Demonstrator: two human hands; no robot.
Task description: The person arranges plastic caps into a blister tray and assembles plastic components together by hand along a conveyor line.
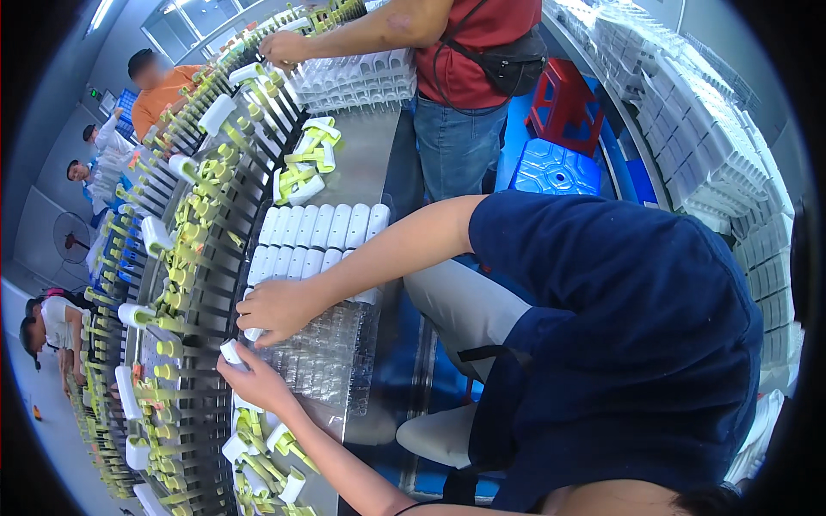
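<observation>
My left hand (pixel 258 383) is closed round a small white plastic casing (pixel 232 354), held upright beside the slatted line. Just beyond it, my right hand (pixel 284 311) has its fingers curled down over another white casing (pixel 253 334) at the edge of a clear plastic tray (pixel 323 353). Rows of rounded white casings (pixel 323 225) fill the far part of the tray stack. The near part shows bare moulded pockets. Close to my left forearm lies a pile of yellow-green and white parts (pixel 262 460), partly under the arm.
A black slatted conveyor (pixel 206 344) carrying yellow-green and white parts curves along the left. More such parts (pixel 308 159) lie farther up the metal bench. A co-worker in a red shirt (pixel 477 52) stands beyond, near a blue stool (pixel 555 168). Stacked white trays (pixel 705 129) line the right.
</observation>
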